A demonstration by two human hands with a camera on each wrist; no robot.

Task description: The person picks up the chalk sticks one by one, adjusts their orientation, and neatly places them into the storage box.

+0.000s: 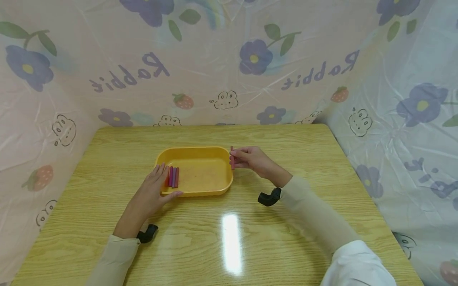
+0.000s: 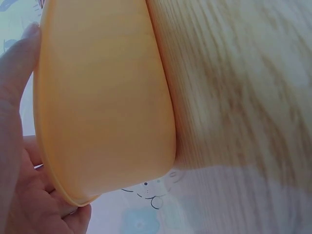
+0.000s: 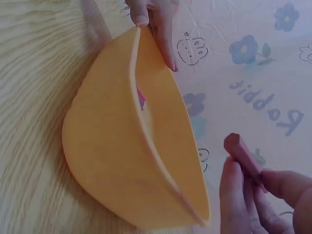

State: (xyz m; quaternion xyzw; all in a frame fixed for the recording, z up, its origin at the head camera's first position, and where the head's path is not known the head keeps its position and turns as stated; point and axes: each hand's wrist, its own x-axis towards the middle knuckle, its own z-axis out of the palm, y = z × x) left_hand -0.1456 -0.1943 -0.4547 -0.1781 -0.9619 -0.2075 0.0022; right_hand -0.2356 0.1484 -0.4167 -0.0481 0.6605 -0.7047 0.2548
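Note:
A yellow plastic tray (image 1: 200, 193) stands on the table. My left hand (image 1: 151, 190) holds its left end, with the thumb at the front rim and the fingers over the left rim. Beside those fingers, several crayons (image 1: 173, 177) in red, magenta, purple and dark red lie side by side inside. Just past the right rim, my right hand (image 1: 255, 161) pinches a reddish crayon (image 1: 232, 158) between thumb and fingers. The right wrist view shows this crayon's (image 3: 243, 155) flat-sided end, apart from the tray.
A wood-grain table (image 1: 200, 246) carries the tray. Printed curtains (image 1: 214, 59) stand along its back and sides. Black curved pieces (image 1: 269, 197) sit at both wrists. A bright light reflection (image 1: 231, 242) falls on the table's front half.

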